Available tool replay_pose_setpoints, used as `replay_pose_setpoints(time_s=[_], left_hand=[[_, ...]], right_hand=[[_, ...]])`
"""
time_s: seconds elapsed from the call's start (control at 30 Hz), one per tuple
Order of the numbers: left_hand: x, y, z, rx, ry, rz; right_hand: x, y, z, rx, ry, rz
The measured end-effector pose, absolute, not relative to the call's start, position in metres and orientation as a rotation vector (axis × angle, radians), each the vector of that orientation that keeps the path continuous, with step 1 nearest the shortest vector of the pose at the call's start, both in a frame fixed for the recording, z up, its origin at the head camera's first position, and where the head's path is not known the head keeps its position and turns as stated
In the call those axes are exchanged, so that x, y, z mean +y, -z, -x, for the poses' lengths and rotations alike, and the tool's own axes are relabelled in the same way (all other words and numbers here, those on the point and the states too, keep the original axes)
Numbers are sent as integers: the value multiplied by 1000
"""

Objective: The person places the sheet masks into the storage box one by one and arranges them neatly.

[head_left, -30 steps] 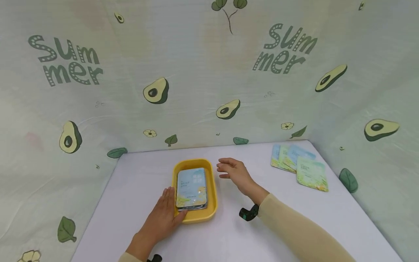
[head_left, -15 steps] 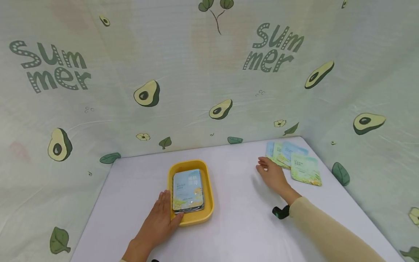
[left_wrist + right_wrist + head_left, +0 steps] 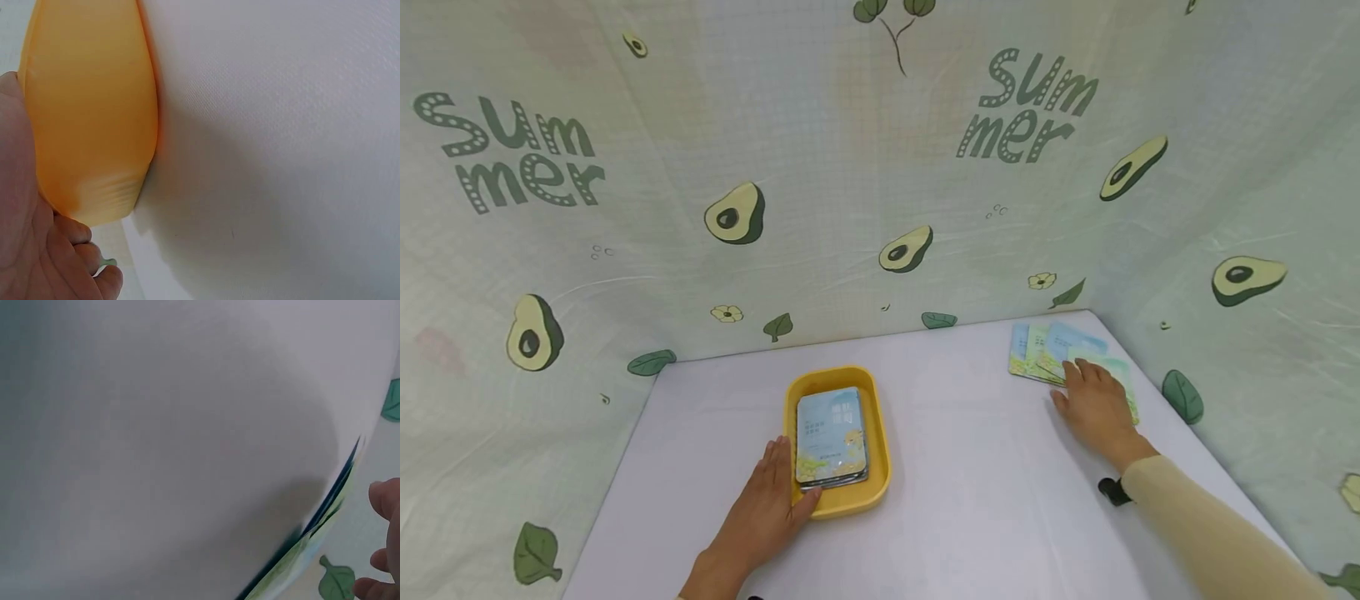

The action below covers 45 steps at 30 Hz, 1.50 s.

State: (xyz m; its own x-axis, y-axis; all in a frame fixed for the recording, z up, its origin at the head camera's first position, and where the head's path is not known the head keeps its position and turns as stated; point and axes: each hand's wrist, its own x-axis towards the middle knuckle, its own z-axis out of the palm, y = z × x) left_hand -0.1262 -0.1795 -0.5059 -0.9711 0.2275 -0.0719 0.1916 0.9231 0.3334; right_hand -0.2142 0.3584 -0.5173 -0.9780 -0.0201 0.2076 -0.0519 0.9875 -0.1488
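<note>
The left hand (image 3: 756,508) rests along the left rim of a yellow tray (image 3: 883,454), fingers straight, thumb near its front corner. In the left wrist view the palm and fingertips (image 3: 107,280) show beside the tray wall (image 3: 94,112). A stack of flat printed sachets (image 3: 831,433), a blue one on top, lies inside the tray. Far to the right, the right hand (image 3: 1097,408) is over a green sachet (image 3: 1122,371) and partly hides it. From the right wrist, its fingers (image 3: 389,500) appear slightly bent and apart from the sachet edges (image 3: 312,534).
Several fanned blue and green sachets (image 3: 1048,346) lie at the back right of the white table (image 3: 955,467). A printed cloth with avocados (image 3: 734,215) rises behind the table and along its sides.
The right hand has moved right, from beside the tray to over the green sachet. The head view has shifted slightly. The left hand stays at the tray.
</note>
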Motion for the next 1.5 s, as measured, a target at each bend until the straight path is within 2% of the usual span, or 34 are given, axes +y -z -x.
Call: replay_pose_setpoints(time_s=[0.3,0.6,0.77,1.17,1.33,1.5], left_hand=[[-179,506,126,3000,-483,-343],[-178,506,126,2994,-438,-350],[-177,506,126,2998,-438,-355],[-183,507,127,2983,-444,-350],[-184,505,131,2971,-399,-378],[-183,504,132,2969,-372,-384]], right_hand=[[384,526,211,-3090,-284,61],[373,532,197,-3216,-378,42],[341,530,185,-3175,-364,-84],[226,516,168,-3217,-555,-484],[216,508,182,-3178,-561,-504],[248,507,225,-2996,-336,-528]])
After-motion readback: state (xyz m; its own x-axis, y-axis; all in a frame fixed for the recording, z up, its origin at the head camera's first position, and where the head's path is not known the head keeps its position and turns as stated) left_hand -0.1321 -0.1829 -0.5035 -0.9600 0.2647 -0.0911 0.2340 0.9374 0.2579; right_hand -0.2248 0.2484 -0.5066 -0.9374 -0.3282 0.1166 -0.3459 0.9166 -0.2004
